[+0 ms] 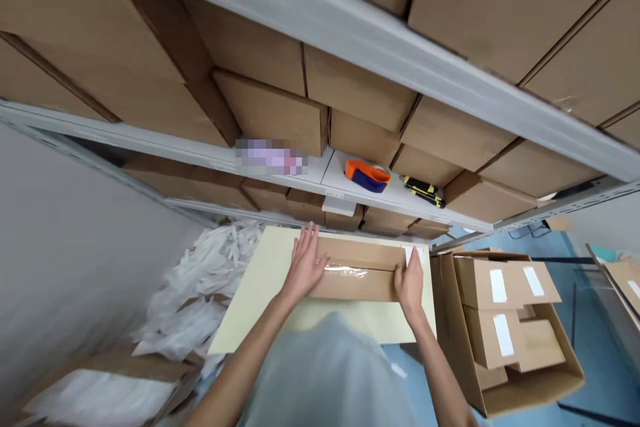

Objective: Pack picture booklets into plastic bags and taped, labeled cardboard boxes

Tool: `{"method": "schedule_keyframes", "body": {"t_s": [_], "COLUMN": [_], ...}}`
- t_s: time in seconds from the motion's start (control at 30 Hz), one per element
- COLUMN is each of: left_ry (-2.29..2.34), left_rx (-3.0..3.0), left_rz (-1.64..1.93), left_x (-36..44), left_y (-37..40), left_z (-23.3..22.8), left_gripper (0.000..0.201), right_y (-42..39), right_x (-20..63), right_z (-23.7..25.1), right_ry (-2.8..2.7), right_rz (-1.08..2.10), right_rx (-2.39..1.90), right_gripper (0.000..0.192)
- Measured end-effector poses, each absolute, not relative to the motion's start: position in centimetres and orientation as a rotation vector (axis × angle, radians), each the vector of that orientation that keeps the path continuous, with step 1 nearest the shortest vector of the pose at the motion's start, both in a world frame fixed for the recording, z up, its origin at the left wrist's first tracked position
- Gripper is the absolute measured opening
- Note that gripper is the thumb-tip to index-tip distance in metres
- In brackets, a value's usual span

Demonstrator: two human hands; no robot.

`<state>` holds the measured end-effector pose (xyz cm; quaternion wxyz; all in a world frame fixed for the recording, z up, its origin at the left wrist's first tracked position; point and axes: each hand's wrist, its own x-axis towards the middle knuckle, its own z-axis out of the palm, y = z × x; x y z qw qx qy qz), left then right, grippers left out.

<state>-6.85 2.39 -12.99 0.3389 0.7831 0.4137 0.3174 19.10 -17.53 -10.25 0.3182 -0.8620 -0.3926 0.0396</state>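
A flat cardboard box lies on a pale yellow table, its top seam covered with clear tape. My left hand rests flat on the box's left end, fingers spread. My right hand presses against the right end, beside a white label. Neither hand holds a tool.
An orange and blue tape dispenser and a yellow-black utility knife lie on the grey shelf behind. Cardboard boxes fill the shelves. An open carton of labelled small boxes stands at right. White plastic bags pile at left.
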Motion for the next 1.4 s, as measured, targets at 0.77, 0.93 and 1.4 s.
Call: {"method": "schedule_keyframes", "body": {"t_s": [0.77, 0.93, 1.4], "left_ry": [1.006, 0.924, 0.863], "left_rx": [1.752, 1.554, 1.670], "left_rz": [1.271, 1.341, 1.246], "left_x": [1.6, -2.3, -13.1], "left_y": [5.4, 0.3, -1.1], "left_z": [-1.2, -0.1, 7.1], "left_gripper": [0.028, 0.024, 0.043], "right_y": [4.4, -2.5, -10.4], "right_x": [17.5, 11.8, 6.1], "right_z": [4.6, 2.8, 4.3], "right_ry": [-1.625, -1.229, -1.371], "right_rz": [0.366, 0.689, 0.738], "right_rx": [-2.269, -1.418, -1.453], "right_gripper": [0.045, 0.047, 0.037]}}
